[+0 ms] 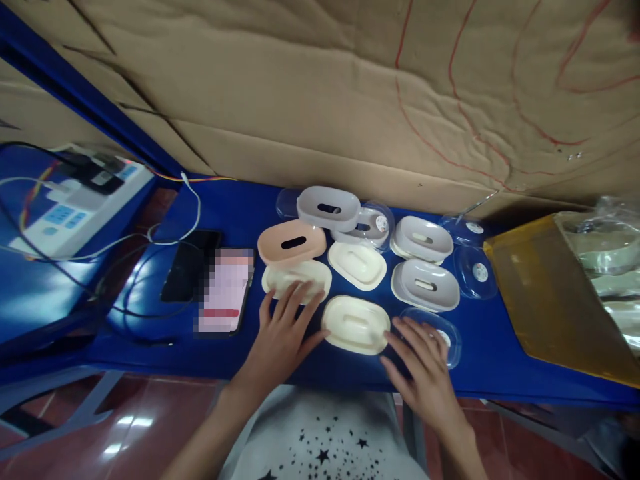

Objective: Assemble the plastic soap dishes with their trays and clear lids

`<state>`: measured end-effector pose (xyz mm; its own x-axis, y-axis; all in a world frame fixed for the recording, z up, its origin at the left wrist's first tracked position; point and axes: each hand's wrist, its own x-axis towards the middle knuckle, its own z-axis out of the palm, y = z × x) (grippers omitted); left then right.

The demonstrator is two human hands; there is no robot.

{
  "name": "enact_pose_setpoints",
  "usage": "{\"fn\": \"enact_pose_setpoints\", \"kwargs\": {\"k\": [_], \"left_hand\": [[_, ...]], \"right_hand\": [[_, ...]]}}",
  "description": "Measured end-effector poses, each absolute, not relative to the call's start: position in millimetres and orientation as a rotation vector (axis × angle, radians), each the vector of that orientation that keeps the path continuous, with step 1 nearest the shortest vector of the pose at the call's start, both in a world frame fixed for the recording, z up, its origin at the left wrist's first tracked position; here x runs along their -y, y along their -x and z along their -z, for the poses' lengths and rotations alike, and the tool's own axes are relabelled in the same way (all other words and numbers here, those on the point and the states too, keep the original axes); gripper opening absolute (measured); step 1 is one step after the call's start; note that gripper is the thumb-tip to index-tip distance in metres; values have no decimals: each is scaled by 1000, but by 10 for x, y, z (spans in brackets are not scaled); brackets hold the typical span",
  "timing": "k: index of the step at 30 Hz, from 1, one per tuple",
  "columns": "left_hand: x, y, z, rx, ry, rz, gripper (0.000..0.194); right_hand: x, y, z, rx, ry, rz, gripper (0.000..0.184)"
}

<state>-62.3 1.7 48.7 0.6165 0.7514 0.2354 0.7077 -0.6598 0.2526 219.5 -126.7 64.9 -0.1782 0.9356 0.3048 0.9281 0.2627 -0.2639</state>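
Close to the front edge of the blue table lies a cream oval plastic base (356,325), with a hand at either side. My left hand (286,328) has its fingers spread, their tips over another cream base (285,279) and the thumb by the nearest base's left edge. At its right edge is my right hand (421,360), fingers stretched out, partly over a clear lid (450,333). Behind them are a third cream base (358,265), a peach slotted cover (273,245) and grey slotted covers (437,299), some set on cream bases.
On the left are a phone (225,293) with a blurred screen, a dark device (187,267), loose cables and a power strip (75,207). A yellow-edged box (520,287) with wrapped items stands right. Cardboard (300,87) lines the back; more clear lids (475,272) lie near the box.
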Motion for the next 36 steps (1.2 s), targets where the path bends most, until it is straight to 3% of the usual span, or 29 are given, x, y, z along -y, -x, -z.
{"fn": "enact_pose_setpoints", "kwargs": {"k": [6,11,17,20,26,31,36], "left_hand": [[31,648,-564,-1133,-2656,-465,49],[106,621,-571,-1087,-2665,-502,46],[59,352,-519,-915,-2715,-514,54],[-18,236,-505,-868,-2765,-514,47],[-91,247,-579,-915,-2744,-511,32],[-18,326,-540,-920,-2666,-547,23],[-29,366,-554,-813,-2598,-603,12]], "right_hand": [[956,-1979,-660,2271,1595,-156,31],[1030,-2411,-762,2241,1677,-157,41],[1165,-3017,-709,1937,1945,139,48],[1014,-3131,-660,1959,1961,155,52],[700,-3096,-712,2052,1790,28,37],[756,-2991,-781,1742,1831,161,36],[831,-3041,-699,1846,1869,412,41]]}}
